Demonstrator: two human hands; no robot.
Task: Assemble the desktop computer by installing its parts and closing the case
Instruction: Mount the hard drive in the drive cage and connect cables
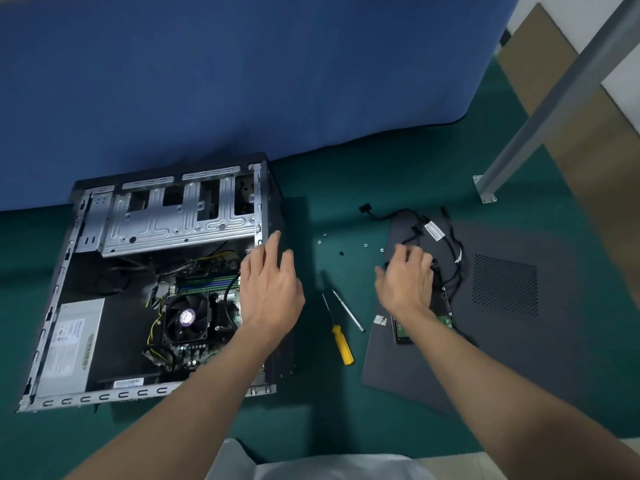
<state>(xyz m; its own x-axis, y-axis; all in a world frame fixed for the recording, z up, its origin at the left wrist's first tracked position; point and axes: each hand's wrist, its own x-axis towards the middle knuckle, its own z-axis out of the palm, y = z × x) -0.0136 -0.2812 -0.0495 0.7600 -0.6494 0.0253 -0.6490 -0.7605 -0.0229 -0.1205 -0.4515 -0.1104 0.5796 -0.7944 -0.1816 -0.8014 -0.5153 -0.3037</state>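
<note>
The open computer case lay on its side on the green surface, at the left, in front of a blue cloth. Inside it were the power supply and a black fan. The left grip was wide, fingers straight and spread, over the case's right edge and holding nothing.

To the right, well apart from the case, lay the dark side panel. On it sat a hard drive and loose black cables. The right grip was over the drive's far end, fingers bent down and blurred; I could not tell whether it held anything.

Between case and panel lay a yellow screwdriver, a thin silver tool and scattered screws.
</note>
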